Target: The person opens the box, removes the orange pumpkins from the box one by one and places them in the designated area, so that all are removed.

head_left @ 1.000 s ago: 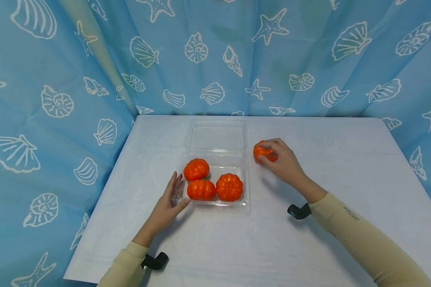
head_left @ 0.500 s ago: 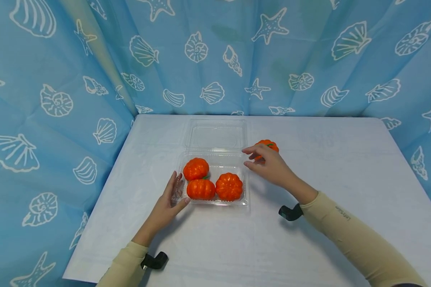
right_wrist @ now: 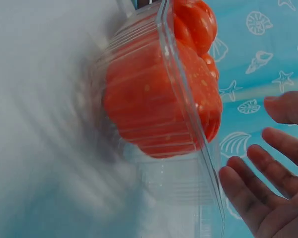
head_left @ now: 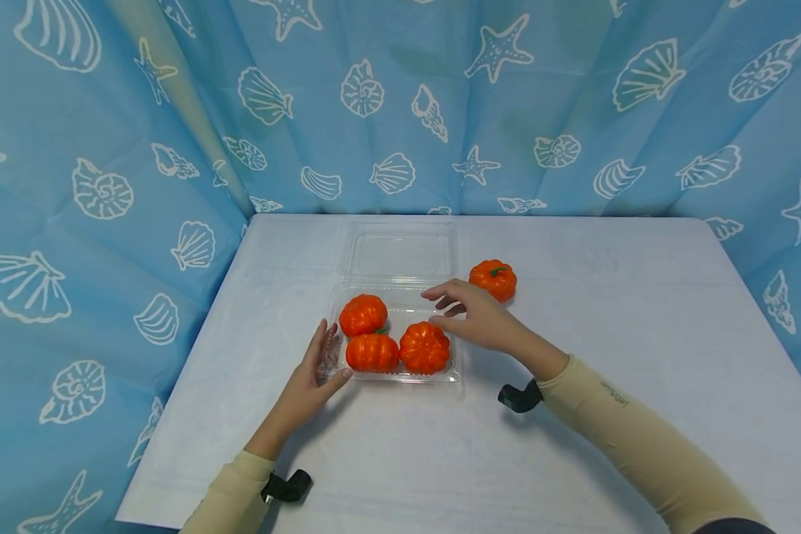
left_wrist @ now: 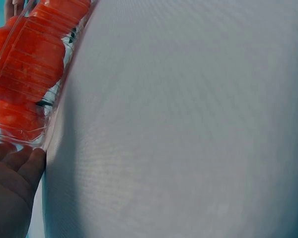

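Three orange toy pumpkins, among them a right-hand pumpkin (head_left: 425,348), sit in a clear plastic clamshell box (head_left: 400,377) whose lid (head_left: 400,251) lies folded back. My left hand (head_left: 307,386) rests against the box's left side, fingers straight and thumb at the front corner; the left wrist view shows its fingertips (left_wrist: 34,163) right at the wall. Over the box's right rim hovers my right hand (head_left: 477,315), fingers spread and loosely bent, holding nothing. Its thumb overlaps the right-hand pumpkin in the head view. A fourth pumpkin (head_left: 493,279) with a green stem stands outside, just behind that hand.
The box stands on a white-covered table (head_left: 614,297). Behind and to the left hangs a blue curtain (head_left: 400,111) printed with shells and starfish. A black wrist camera (head_left: 521,397) sticks out beneath the right forearm, another (head_left: 288,486) beside the left.
My right hand has let go of the pumpkin beside the box and moved left and towards me, over the box's right side. That pumpkin now stands stem up. The left hand has stayed put.
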`<action>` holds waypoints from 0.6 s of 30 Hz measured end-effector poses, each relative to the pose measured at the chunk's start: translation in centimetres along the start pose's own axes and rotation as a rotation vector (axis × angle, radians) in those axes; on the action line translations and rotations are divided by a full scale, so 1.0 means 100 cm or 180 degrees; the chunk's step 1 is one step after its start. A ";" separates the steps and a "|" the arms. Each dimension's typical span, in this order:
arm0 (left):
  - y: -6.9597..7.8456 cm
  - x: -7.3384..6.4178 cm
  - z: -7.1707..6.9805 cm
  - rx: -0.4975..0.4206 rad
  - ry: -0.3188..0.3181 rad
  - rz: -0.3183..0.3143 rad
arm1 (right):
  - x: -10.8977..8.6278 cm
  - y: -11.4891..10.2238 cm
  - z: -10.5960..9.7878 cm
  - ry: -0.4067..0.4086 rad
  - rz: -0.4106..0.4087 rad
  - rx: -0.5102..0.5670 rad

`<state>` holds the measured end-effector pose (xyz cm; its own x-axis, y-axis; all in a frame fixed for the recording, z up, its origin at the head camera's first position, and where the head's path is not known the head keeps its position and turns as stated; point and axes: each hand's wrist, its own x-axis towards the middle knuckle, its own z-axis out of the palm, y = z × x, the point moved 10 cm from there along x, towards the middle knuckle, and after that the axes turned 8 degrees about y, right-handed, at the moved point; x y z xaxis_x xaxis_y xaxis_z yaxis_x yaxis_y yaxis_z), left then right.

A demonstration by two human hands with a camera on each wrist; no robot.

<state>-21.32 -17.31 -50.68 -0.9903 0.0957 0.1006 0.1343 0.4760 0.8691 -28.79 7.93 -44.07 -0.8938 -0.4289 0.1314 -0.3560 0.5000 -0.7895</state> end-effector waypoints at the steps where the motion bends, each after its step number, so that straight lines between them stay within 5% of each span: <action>1: 0.000 0.000 0.000 -0.0001 -0.0001 0.0003 | 0.000 0.000 0.003 -0.0059 0.0013 0.0006; 18: 0.002 0.000 0.000 -0.0027 0.0005 0.0030 | 0.004 0.000 0.041 -0.0640 0.0088 -0.0304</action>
<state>-21.31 -17.21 -50.52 -0.9890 0.0988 0.1096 0.1434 0.4678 0.8721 -28.05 4.67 -46.46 -0.8345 -0.5507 -0.0191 -0.3650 0.5784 -0.7295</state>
